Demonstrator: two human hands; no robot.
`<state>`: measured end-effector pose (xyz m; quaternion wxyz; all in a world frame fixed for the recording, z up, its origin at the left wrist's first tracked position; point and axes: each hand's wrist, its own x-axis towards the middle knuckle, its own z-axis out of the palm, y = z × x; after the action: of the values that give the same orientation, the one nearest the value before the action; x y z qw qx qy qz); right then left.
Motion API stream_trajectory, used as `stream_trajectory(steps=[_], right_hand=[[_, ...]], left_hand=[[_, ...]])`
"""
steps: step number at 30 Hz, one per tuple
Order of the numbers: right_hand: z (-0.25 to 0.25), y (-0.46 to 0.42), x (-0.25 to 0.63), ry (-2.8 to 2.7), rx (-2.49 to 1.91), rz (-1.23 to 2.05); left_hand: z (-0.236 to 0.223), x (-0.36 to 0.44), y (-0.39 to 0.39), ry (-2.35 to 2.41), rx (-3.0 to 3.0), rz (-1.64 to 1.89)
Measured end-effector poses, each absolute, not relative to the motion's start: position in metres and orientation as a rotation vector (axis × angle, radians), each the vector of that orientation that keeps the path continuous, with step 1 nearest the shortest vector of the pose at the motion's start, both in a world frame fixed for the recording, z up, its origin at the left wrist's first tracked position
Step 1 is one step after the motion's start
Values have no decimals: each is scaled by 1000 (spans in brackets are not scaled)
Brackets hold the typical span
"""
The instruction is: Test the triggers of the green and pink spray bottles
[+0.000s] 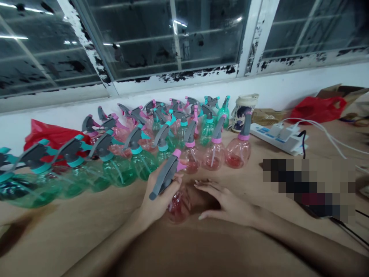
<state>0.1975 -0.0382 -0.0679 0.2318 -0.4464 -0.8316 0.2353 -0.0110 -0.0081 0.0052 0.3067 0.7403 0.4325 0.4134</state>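
Observation:
My left hand point(161, 192) is wrapped round the neck of a pink spray bottle point(177, 209) just under its grey and pink trigger head. Some reddish liquid shows low inside that bottle. To its right, my right hand point(221, 200) is held with fingers apart, curved toward the bottle and holding nothing. Just beyond my hands stand pink spray bottles point(213, 157) with grey heads and pink collars. A row of green spray bottles point(119, 169) with turquoise collars reaches off to the left.
More green and pink bottles crowd behind, along the wall. A patterned cup point(240, 115) stands at their right end, near a white power strip point(278, 138) with plugs and cables. Red plastic bags point(314, 109) lie at both sides. A pixelated patch covers something dark at right.

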Motion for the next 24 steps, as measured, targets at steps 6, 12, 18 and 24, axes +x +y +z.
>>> stream_trajectory(steps=[6, 12, 18, 24], right_hand=[[-37, -62, 186, -2191, -1123, 669], [-36, -76, 192, -2109, -1220, 524], [-33, -78, 220, -2075, -1270, 549], [-16, -75, 271, -2076, -1379, 399]], left_hand=[[12, 16, -27, 1164, 1996, 1082], [14, 53, -45, 1024, 2054, 1064], [21, 80, -48, 976, 2058, 836], [13, 84, -49, 916, 2034, 792]])
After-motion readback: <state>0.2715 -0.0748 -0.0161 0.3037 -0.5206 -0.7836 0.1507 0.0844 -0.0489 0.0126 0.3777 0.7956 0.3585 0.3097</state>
